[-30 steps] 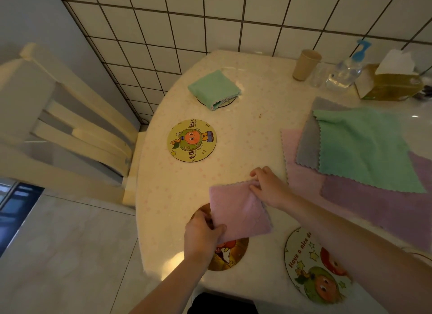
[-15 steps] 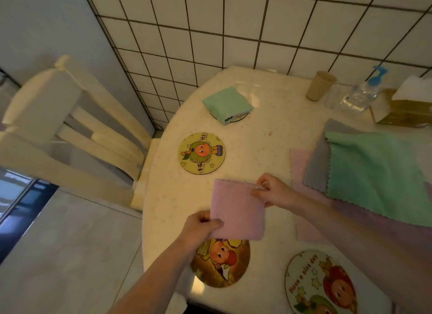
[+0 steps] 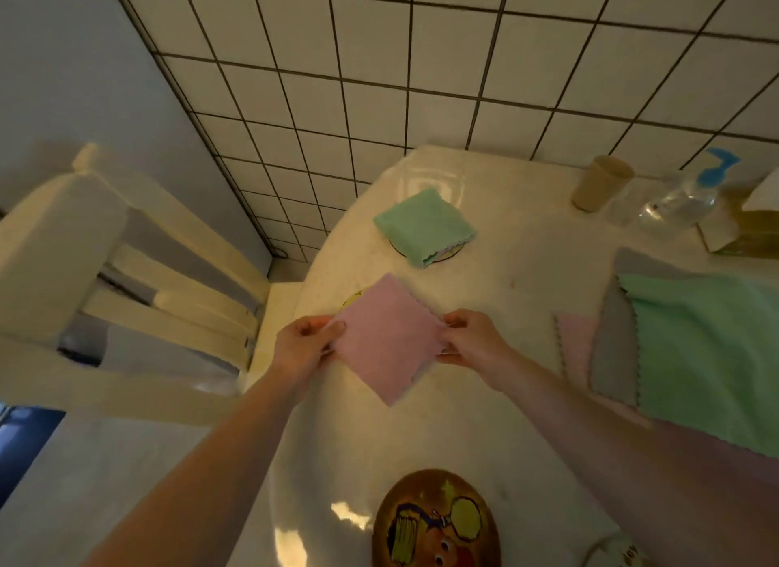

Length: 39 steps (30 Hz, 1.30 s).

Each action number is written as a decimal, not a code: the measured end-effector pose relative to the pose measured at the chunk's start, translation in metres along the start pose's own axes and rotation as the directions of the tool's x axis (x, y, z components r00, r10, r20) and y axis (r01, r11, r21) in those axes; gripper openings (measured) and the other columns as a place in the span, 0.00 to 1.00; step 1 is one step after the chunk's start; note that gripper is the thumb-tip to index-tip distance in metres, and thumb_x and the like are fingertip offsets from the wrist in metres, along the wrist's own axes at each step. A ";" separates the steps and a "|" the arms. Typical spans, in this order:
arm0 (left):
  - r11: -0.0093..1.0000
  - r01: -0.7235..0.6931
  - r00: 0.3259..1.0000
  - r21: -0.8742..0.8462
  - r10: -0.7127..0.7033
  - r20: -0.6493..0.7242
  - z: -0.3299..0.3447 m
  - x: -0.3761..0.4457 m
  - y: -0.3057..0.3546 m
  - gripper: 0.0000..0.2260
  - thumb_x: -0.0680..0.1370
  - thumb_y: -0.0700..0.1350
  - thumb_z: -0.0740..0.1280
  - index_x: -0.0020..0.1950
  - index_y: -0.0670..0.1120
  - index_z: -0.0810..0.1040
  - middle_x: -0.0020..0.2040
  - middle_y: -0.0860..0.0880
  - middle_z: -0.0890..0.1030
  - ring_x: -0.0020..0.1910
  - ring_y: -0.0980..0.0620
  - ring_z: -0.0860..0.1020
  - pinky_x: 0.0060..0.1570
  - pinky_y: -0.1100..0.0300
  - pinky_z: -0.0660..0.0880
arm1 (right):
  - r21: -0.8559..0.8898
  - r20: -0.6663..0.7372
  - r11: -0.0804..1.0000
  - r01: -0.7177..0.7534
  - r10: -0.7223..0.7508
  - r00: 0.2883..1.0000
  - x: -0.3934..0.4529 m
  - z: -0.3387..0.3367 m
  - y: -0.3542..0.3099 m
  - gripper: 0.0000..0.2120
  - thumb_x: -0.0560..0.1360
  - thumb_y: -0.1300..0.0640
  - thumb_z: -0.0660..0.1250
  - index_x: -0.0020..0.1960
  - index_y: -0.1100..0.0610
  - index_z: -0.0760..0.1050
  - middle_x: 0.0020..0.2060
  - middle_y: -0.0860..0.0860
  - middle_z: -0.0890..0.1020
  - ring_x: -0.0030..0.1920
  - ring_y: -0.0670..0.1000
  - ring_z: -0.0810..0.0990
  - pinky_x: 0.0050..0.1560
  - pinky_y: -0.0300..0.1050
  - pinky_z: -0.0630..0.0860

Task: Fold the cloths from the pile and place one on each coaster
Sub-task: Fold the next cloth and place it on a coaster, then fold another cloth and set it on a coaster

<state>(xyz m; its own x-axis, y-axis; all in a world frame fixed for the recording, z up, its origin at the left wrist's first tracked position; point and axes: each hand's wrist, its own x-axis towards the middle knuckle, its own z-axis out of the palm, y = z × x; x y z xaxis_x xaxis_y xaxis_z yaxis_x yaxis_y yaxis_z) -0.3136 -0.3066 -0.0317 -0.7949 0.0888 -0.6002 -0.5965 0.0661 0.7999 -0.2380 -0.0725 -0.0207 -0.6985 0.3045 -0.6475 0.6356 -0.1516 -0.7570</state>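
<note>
Folded pink cloth held over the second coaster

Counter (image 3: 506,279) is round and pale, pushed against a tiled wall (image 3: 421,60), chair (image 3: 105,271) on its left side. On the right lies the pile (image 3: 695,355): green cloth on top, grey and pink ones under it, all unfolded. Far side: green folded cloth (image 3: 423,227) already sits on a coaster, only the coaster rim shows. Folded pink cloth (image 3: 388,339) is held up in the air as a diamond, corners pointing away and toward the person. Left hand (image 3: 305,345) pinches its left corner, right hand (image 3: 470,339) pinches its right corner, both clamped on the cloth. Yellow coaster (image 3: 356,301) is almost fully hidden just behind and under the cloth's far-left edge, only a sliver visible. So the target lies directly beyond and below the cloth, slightly to the left, left hand nearer it. Judgement: next move is a short lowering forward-left so the cloth centres on it. Brown coaster (image 3: 436,520) sits bare at the near edge, a fourth one barely shows at bottom right
</note>
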 end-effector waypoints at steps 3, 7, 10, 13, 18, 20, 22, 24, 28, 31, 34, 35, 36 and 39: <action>0.992 -0.028 0.999 0.122 0.031 -0.017 -0.001 0.034 0.008 0.09 0.71 0.41 0.75 0.49 0.41 0.81 0.49 0.40 0.83 0.46 0.45 0.81 0.45 0.55 0.78 | 0.019 -0.109 0.999 -0.044 0.046 0.993 0.020 0.016 0.004 0.13 0.71 0.68 0.66 0.55 0.62 0.74 0.49 0.59 0.79 0.44 0.56 0.82 0.36 0.45 0.82; 0.918 -0.134 0.984 0.373 0.168 -0.061 0.005 0.057 0.010 0.05 0.70 0.40 0.76 0.40 0.46 0.80 0.40 0.46 0.82 0.38 0.49 0.78 0.40 0.58 0.75 | -0.031 -0.210 0.997 -0.067 0.059 0.976 0.034 0.028 0.017 0.10 0.71 0.65 0.70 0.52 0.63 0.75 0.46 0.59 0.80 0.40 0.55 0.82 0.40 0.49 0.82; 0.836 -0.185 0.970 0.516 0.240 -0.041 0.004 0.067 0.011 0.05 0.70 0.42 0.75 0.42 0.45 0.80 0.39 0.48 0.81 0.37 0.52 0.77 0.35 0.64 0.71 | -0.125 -0.266 0.991 -0.039 0.004 0.964 0.036 0.032 0.019 0.07 0.71 0.62 0.71 0.48 0.61 0.76 0.40 0.56 0.81 0.35 0.51 0.82 0.37 0.45 0.82; 0.732 -0.237 0.953 0.639 0.302 0.007 0.003 0.069 0.011 0.07 0.71 0.43 0.75 0.44 0.45 0.78 0.39 0.49 0.79 0.38 0.51 0.76 0.35 0.63 0.69 | -0.240 -0.317 0.970 -0.027 -0.052 0.947 0.034 0.029 0.020 0.08 0.69 0.58 0.73 0.43 0.58 0.75 0.33 0.54 0.82 0.31 0.51 0.83 0.41 0.48 0.82; 0.569 -0.300 0.916 0.766 0.396 0.064 -0.001 0.066 0.012 0.14 0.72 0.47 0.73 0.55 0.44 0.78 0.51 0.46 0.78 0.49 0.46 0.77 0.49 0.55 0.74 | -0.221 -0.353 0.974 -0.052 -0.030 0.935 0.024 0.019 0.021 0.08 0.71 0.59 0.71 0.48 0.60 0.75 0.37 0.58 0.83 0.32 0.52 0.83 0.38 0.45 0.82; 0.448 -0.353 0.877 0.822 0.464 0.123 0.000 0.056 0.014 0.16 0.73 0.48 0.71 0.59 0.45 0.76 0.56 0.46 0.75 0.56 0.45 0.74 0.54 0.52 0.73 | -0.251 -0.355 0.967 -0.035 -0.058 0.933 0.013 0.011 0.023 0.07 0.72 0.59 0.69 0.49 0.59 0.75 0.40 0.56 0.83 0.35 0.52 0.84 0.40 0.48 0.82; 0.358 -0.384 0.849 0.851 0.498 0.174 0.000 0.049 0.015 0.16 0.75 0.48 0.69 0.61 0.46 0.76 0.59 0.46 0.74 0.60 0.45 0.70 0.56 0.51 0.71 | -0.263 -0.334 0.964 -0.029 -0.062 0.941 0.008 0.006 0.027 0.06 0.73 0.60 0.68 0.49 0.59 0.75 0.42 0.56 0.82 0.37 0.53 0.84 0.42 0.50 0.82; 0.317 -0.411 0.838 0.855 0.500 0.218 0.004 0.039 0.014 0.15 0.75 0.48 0.68 0.60 0.47 0.76 0.59 0.47 0.74 0.59 0.45 0.70 0.54 0.51 0.71 | -0.255 -0.324 0.967 -0.027 -0.059 0.944 -0.001 -0.001 0.029 0.06 0.73 0.62 0.67 0.50 0.60 0.76 0.43 0.57 0.82 0.39 0.53 0.84 0.40 0.47 0.82; 0.221 -0.491 0.807 0.843 0.480 0.344 0.031 0.009 0.011 0.15 0.75 0.46 0.67 0.61 0.46 0.75 0.57 0.46 0.75 0.56 0.45 0.70 0.52 0.52 0.70 | -0.296 -0.285 0.954 0.043 -0.131 0.949 -0.026 -0.032 0.034 0.06 0.73 0.63 0.66 0.50 0.59 0.76 0.43 0.56 0.82 0.41 0.55 0.83 0.41 0.48 0.82; 0.174 -0.544 0.773 0.821 0.484 0.411 0.068 -0.017 -0.001 0.12 0.75 0.47 0.68 0.57 0.46 0.77 0.54 0.47 0.77 0.53 0.46 0.73 0.52 0.54 0.70 | -0.406 -0.239 0.908 0.106 -0.218 0.946 -0.042 -0.070 0.048 0.06 0.72 0.62 0.66 0.43 0.52 0.74 0.43 0.54 0.82 0.43 0.55 0.82 0.46 0.53 0.81; 0.253 -0.615 0.765 0.747 0.424 0.485 0.111 -0.043 -0.021 0.12 0.75 0.44 0.68 0.58 0.45 0.76 0.55 0.46 0.76 0.55 0.46 0.73 0.55 0.57 0.68 | -0.529 -0.194 0.834 0.156 -0.298 0.935 -0.055 -0.118 0.068 0.05 0.73 0.63 0.65 0.46 0.54 0.73 0.44 0.52 0.79 0.46 0.54 0.78 0.49 0.47 0.75; 0.238 -0.627 0.755 0.742 0.418 0.505 0.129 -0.054 -0.030 0.13 0.76 0.44 0.68 0.59 0.45 0.76 0.56 0.46 0.76 0.57 0.46 0.72 0.55 0.56 0.68 | -0.564 -0.182 0.808 0.167 -0.320 0.930 -0.061 -0.138 0.076 0.05 0.74 0.64 0.64 0.49 0.57 0.74 0.44 0.52 0.78 0.46 0.53 0.78 0.48 0.42 0.72; 0.222 -0.637 0.745 0.738 0.423 0.516 0.143 -0.061 -0.040 0.13 0.76 0.44 0.67 0.60 0.45 0.75 0.57 0.46 0.76 0.58 0.47 0.72 0.56 0.56 0.69 | -0.604 -0.179 0.777 0.181 -0.353 0.919 -0.067 -0.156 0.082 0.06 0.74 0.64 0.64 0.51 0.59 0.75 0.45 0.52 0.79 0.46 0.53 0.78 0.46 0.41 0.70; 0.170 -0.641 0.734 0.749 0.420 0.533 0.200 -0.092 -0.068 0.13 0.76 0.46 0.66 0.60 0.47 0.76 0.56 0.47 0.76 0.58 0.47 0.72 0.56 0.56 0.70 | -0.709 -0.153 0.668 0.228 -0.461 0.874 -0.087 -0.221 0.103 0.07 0.72 0.64 0.65 0.50 0.61 0.77 0.45 0.57 0.82 0.45 0.57 0.79 0.47 0.47 0.74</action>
<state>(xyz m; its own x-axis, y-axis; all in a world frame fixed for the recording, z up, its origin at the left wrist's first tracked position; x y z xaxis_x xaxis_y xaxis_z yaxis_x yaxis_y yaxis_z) -0.1779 -0.1207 -0.0314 -0.7751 0.6232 -0.1045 0.4912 0.6983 0.5207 -0.0390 0.0927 -0.0230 -0.8534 0.4799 -0.2036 0.4979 0.6346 -0.5911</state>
